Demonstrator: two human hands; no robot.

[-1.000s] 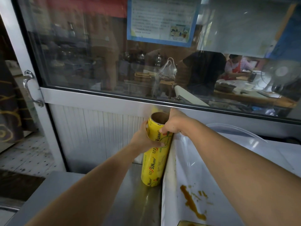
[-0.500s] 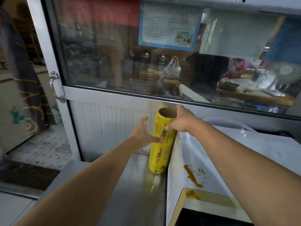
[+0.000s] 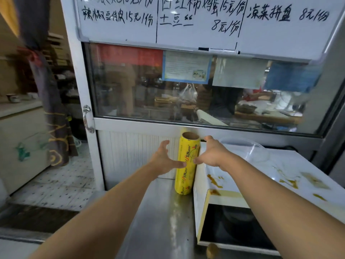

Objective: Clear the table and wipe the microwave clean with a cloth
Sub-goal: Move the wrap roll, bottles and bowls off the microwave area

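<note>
Roll (image 3: 187,163) upright between spread fingers (image 3: 164,144).

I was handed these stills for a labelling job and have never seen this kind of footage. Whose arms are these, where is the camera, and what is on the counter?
There is no robot: a person wears a wide-angle camera on the head, looking forward and down, so both arms are their own. The left hand and right hand are open on either side of an upright yellow cling-wrap roll, gripping nothing. The roll stands on a steel counter, against the side of a white microwave whose top has brown sauce stains. A clear plastic lid lies on the microwave's top.
</note>
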